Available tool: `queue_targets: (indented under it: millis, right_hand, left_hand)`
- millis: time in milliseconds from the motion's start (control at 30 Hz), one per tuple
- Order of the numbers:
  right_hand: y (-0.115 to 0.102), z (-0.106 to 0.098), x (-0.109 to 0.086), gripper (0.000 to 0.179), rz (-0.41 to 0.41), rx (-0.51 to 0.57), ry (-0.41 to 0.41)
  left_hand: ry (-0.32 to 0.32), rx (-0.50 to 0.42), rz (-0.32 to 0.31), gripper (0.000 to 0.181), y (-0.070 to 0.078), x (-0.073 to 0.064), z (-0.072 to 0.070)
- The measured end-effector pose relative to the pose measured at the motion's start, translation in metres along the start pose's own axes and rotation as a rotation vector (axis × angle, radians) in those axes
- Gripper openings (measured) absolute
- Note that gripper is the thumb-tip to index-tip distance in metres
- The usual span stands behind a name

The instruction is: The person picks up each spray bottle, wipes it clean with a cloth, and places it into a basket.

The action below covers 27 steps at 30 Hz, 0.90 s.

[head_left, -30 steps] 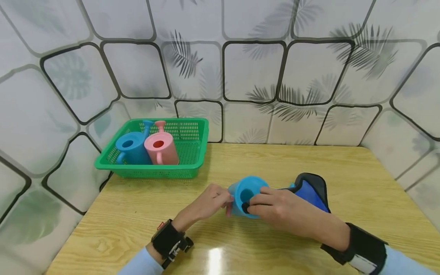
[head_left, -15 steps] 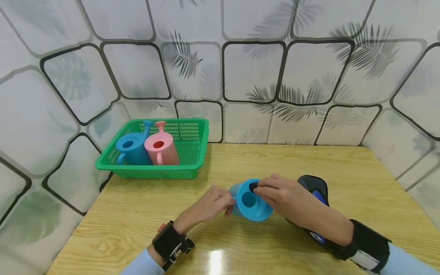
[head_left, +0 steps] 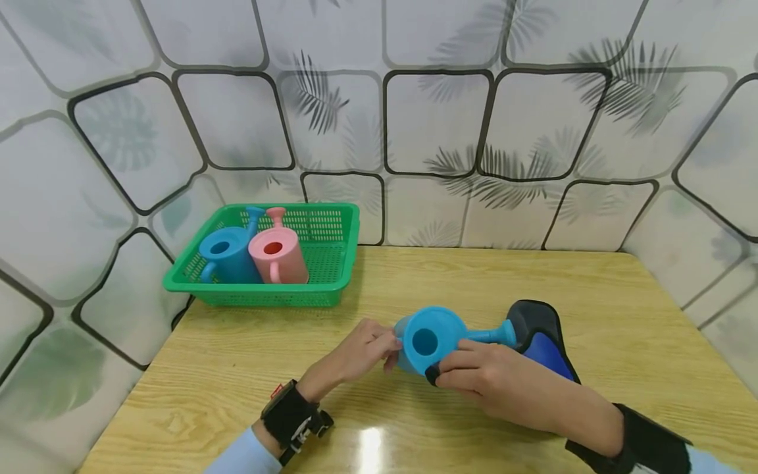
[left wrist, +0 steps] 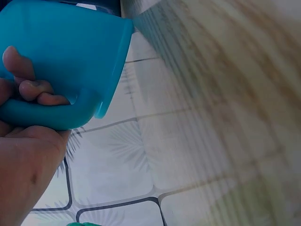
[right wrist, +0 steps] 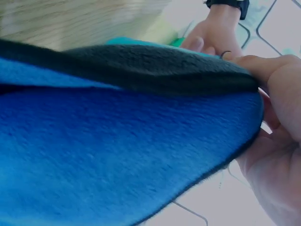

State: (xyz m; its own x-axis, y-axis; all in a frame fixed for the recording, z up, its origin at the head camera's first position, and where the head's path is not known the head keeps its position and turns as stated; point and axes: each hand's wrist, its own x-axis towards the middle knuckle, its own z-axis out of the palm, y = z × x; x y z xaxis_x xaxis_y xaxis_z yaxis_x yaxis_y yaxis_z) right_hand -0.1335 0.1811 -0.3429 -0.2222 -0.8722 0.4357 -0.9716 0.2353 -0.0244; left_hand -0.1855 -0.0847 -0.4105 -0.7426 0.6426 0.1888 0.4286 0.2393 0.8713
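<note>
A light blue watering can [head_left: 453,324] stands on the table, its top tilted toward me and its spout pointing right. My left hand [head_left: 358,352] grips it by the handle; in the left wrist view the fingers curl through the handle [left wrist: 51,115]. With my right hand [head_left: 491,375] I pinch a plush cloth, blue on one face and dark grey on the other, a dark corner of it touching the can's near right rim. The rest of the cloth [head_left: 547,352] hangs beyond my right forearm, behind the spout. It fills much of the right wrist view, where it partly hides the can.
At the back left, a green plastic basket [head_left: 254,289] holds a darker blue watering can [head_left: 227,263] and a pink one [head_left: 284,260]. Patterned wall panels [head_left: 438,125] border the wooden table [head_left: 503,276] behind and at the sides.
My right hand has moved the cloth's corner from the can's opening up to the far rim, then down to the near right rim. The spout shows again. My left hand has barely moved.
</note>
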Motion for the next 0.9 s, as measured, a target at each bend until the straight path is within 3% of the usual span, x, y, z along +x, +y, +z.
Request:
queue_targets:
  millis: [267,333,500,567,667,800,900]
  right_hand:
    - [0.005,-0.004,-0.001,0.038,-0.009,-0.047,0.001]
    - [0.008,-0.004,-0.002,0.040,0.002,-0.050,0.033]
    - [0.018,-0.004,-0.006,0.013,0.083,-0.087,0.159]
    - [0.022,-0.004,-0.007,0.030,0.123,-0.104,0.196]
    - [0.026,-0.005,-0.007,0.018,0.181,-0.110,0.217]
    - [0.026,-0.006,-0.008,0.052,0.249,-0.116,0.219]
    - [0.026,-0.006,-0.009,0.052,0.283,-0.122,0.215]
  left_hand:
    - [0.002,0.004,0.028,0.045,-0.002,-0.001,-0.001]
    - [0.003,0.007,0.029,0.044,-0.001,-0.002,-0.001]
    - [0.000,0.032,0.034,0.042,0.001,-0.001,0.000]
    - [-0.002,0.043,0.035,0.041,0.002,-0.001,0.001]
    - [-0.004,0.052,0.031,0.041,0.003,-0.001,0.003]
    - [-0.004,0.059,0.020,0.041,0.003,-0.001,0.003]
    - [-0.002,0.056,0.020,0.040,0.004,-0.001,0.002]
